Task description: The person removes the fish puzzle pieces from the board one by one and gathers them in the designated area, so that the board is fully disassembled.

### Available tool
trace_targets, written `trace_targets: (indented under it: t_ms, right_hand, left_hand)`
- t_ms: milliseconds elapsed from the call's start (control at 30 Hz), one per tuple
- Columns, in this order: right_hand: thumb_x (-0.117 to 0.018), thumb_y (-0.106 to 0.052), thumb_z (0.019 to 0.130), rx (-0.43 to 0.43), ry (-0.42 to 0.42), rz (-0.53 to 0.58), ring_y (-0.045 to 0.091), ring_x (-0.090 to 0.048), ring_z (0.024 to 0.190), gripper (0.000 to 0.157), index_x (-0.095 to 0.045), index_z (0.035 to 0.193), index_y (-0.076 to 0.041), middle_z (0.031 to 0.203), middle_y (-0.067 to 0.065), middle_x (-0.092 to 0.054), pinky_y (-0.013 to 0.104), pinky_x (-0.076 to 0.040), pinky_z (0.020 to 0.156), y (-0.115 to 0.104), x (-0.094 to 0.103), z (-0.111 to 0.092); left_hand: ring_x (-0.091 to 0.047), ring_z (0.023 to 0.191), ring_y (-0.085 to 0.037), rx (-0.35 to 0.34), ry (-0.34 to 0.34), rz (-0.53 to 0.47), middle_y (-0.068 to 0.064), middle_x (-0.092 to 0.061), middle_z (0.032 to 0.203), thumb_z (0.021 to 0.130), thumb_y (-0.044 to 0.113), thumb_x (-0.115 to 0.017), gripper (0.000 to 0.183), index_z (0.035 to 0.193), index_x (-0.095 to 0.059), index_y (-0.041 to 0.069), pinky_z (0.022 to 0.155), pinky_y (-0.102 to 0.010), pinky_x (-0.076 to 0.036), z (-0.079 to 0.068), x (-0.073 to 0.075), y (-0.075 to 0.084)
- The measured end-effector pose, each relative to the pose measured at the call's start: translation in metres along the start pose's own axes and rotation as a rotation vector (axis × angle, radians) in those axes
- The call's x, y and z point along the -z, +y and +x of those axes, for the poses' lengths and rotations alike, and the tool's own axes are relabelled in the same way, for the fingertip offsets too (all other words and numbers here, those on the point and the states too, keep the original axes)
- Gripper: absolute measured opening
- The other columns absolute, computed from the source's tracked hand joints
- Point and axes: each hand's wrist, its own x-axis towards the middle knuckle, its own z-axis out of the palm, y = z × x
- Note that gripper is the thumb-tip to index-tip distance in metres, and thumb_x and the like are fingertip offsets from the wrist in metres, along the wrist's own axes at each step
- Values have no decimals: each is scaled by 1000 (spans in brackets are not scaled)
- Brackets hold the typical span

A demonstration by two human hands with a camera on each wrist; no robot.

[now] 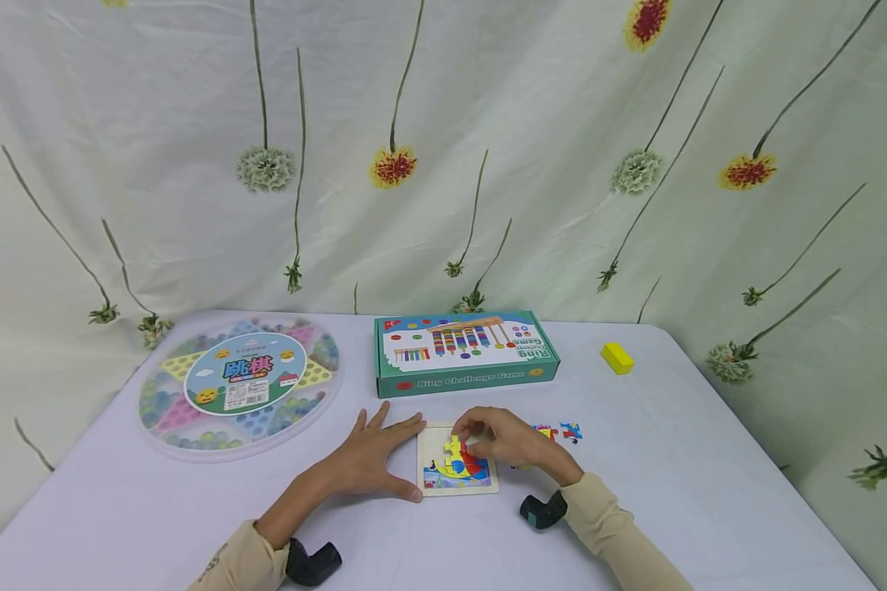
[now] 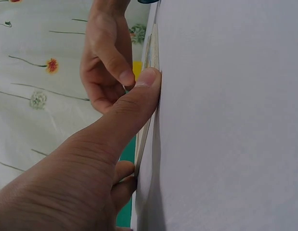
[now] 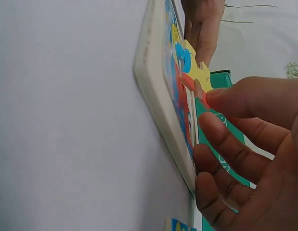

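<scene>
A small wooden jigsaw puzzle board lies on the table, partly filled with yellow, red and blue pieces. My left hand is spread beside it. The thumb touches the near left corner and the index finger reaches the far left corner. Over the board, my right hand pinches a yellow-and-red puzzle piece between thumb and index finger. The piece stands tilted above the board in the right wrist view. Loose puzzle pieces lie right of the board, some partly behind the right hand.
Behind the board stands a green Ring Challenge Game box. A round Chinese checkers set with marbles lies at the left. A yellow block sits at the back right. A flowered cloth hangs behind the white table.
</scene>
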Motion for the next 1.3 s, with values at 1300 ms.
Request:
trace_targets:
  t_ms: [1300]
  right_hand:
    - [-66, -6, 88, 17, 31, 42, 11, -55, 79, 21, -65, 109, -10, 83, -5, -61, 21, -48, 73, 0, -3, 2]
  left_hand:
    - [-1, 145, -43, 13, -5, 12, 1, -35, 154, 63, 63, -78, 100, 147, -41, 21, 112, -64, 7, 1, 0, 0]
